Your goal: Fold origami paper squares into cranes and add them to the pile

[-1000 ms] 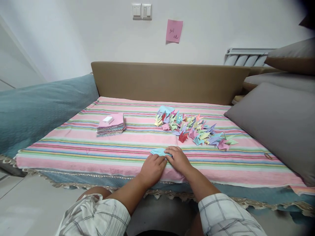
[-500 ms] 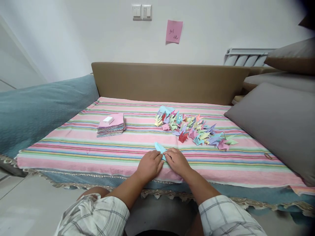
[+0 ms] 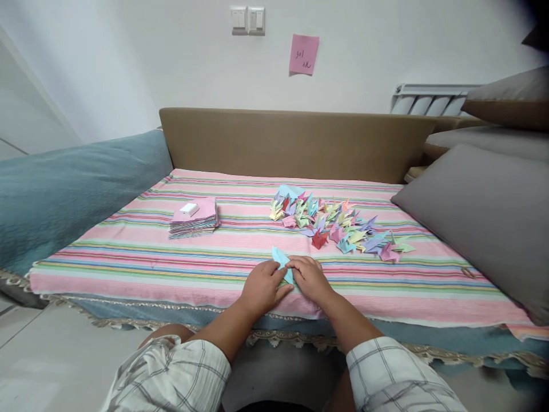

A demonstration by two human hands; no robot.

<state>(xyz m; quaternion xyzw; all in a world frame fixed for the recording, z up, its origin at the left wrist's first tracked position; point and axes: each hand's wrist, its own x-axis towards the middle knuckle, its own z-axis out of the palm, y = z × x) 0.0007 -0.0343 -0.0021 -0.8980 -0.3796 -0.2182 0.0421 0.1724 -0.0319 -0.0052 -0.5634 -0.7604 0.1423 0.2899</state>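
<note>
My left hand point(image 3: 260, 283) and right hand point(image 3: 309, 277), fingers bent, touch the blue paper point(image 3: 281, 257) between them on the striped cloth point(image 3: 240, 247); whether they pinch it, I can't tell. I seem mid-fold; next calls for aligned edges, creased firmly.

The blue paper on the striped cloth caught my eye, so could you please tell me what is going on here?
A person has both hands on a narrow, pointed piece of blue paper, with the left hand and the right hand close together on either side of it on the striped cloth. Beyond the right hand lies a group of colorful paper birds. Farther left sits a paper stack with a small white block on top.
</note>
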